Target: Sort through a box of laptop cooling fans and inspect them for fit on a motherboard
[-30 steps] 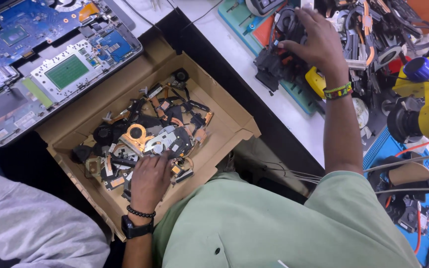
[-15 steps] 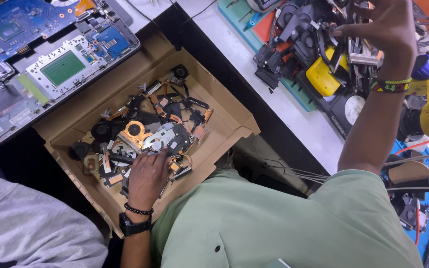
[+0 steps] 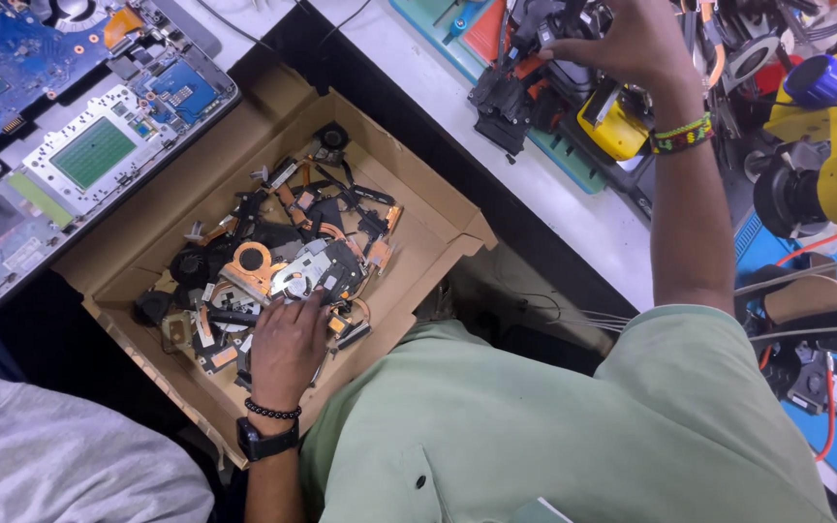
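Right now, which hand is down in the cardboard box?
The left hand, wearing a black watch, lies on the parts in the cardboard box; the right hand reaches among bench tools.

Bright even overhead light, soft shadows, sharp focus

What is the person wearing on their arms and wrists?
The left hand has a black bead bracelet and a black wristwatch just behind it. The right hand has a bright, many-coloured woven band round the wrist. Both forearms are bare; short light green sleeves stop above the elbows.
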